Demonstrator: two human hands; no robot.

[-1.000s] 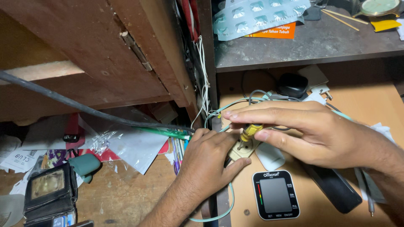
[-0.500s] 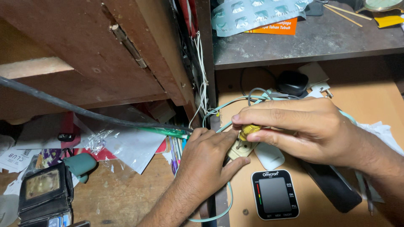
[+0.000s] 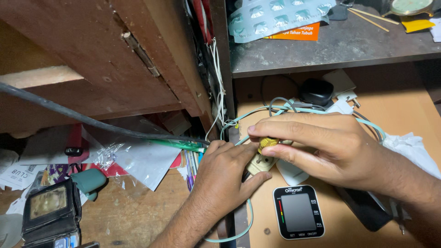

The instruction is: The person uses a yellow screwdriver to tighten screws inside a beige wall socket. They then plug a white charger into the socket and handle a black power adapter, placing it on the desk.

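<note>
My left hand (image 3: 225, 177) grips a small beige electrical plug (image 3: 257, 164) against the wooden surface. My right hand (image 3: 328, 147) reaches across from the right, its thumb and fingers pinched on the yellow handle of a small screwdriver (image 3: 267, 143) set on the plug. A pale green cable (image 3: 239, 229) runs from under my hands and loops toward the front. A thick dark cable (image 3: 92, 120) with a green end (image 3: 179, 145) slants in from the left toward my left hand.
A blood pressure monitor (image 3: 298, 212) lies just in front of my hands. Blister packs (image 3: 280, 14) sit on the shelf above. A dark wallet (image 3: 48, 211), papers and plastic wrap (image 3: 138, 158) clutter the left. A black case (image 3: 316, 92) and white tissue (image 3: 411, 147) lie at the back right.
Both hands stay on the plug and screwdriver. The view has shifted slightly; my right-hand fingers have turned a little on the yellow handle.
</note>
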